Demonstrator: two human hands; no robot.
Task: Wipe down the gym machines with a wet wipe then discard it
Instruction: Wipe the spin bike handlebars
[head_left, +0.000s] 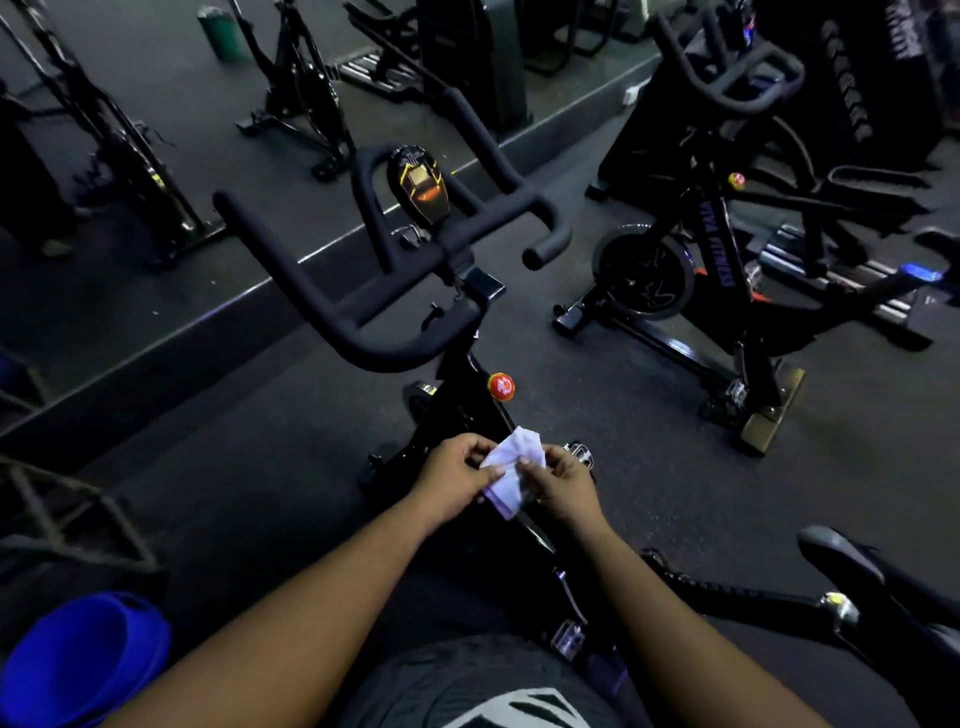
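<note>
Item: wet wipe (511, 467), white, crumpled and partly folded. Held between both hands above the frame of the nearest spin bike (467, 395). Its long axis runs from an upper corner, which stands up past the fingertips and points away from the person, down to a lower end that hangs below the fingers, toward the person. The middle part is covered by thumbs and fingers; the full outline cannot be made out

Left hand (454, 480): fingers curled, thumb and forefinger pinching the left edge of the wipe

Right hand (563, 483): fingers curled, thumb and fingertips pinching the right edge; the remaining fingers are folded under and hidden behind the wipe

Handlebars (363, 291): black padded bars, beyond the fingertips, well apart from the wipe. A small console (418, 184) with orange markings sits at their centre; its display is too dim to read

Resistance knob (501, 387): red, on the bike frame just beyond the wipe's upper corner

Second spin bike (727, 270): to the right of the right hand, well apart; lettering on its frame is blurred

Blue container (83, 660): at the lower left, near the left forearm, cut off by the picture edge

Mirror (182, 130): along the far wall, showing dark reflections of machines, detail lost in low light
</note>
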